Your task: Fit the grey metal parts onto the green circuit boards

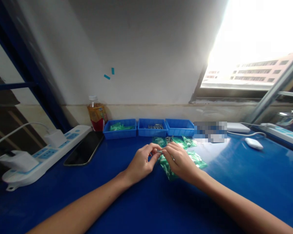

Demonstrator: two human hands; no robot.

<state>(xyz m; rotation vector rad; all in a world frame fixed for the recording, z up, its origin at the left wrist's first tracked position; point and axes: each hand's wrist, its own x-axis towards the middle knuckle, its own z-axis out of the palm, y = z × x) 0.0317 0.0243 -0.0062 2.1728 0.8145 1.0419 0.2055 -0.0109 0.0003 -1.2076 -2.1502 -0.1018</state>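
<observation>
My left hand (142,161) and my right hand (179,159) meet over the blue table (146,201), fingertips pinched together on a small grey part (160,151) held between them. Under and behind the hands lies a loose heap of small green plastic bags (185,152). Both hands are closed in a pinch. What exactly the small part is I cannot make out.
Three blue bins stand at the back: the left bin (120,129) holds green bags, the middle bin (152,127) small metal parts, then the right bin (180,127). A drink bottle (97,113), a phone (84,148), a power strip (42,154) at left; a white mouse (253,143) at right.
</observation>
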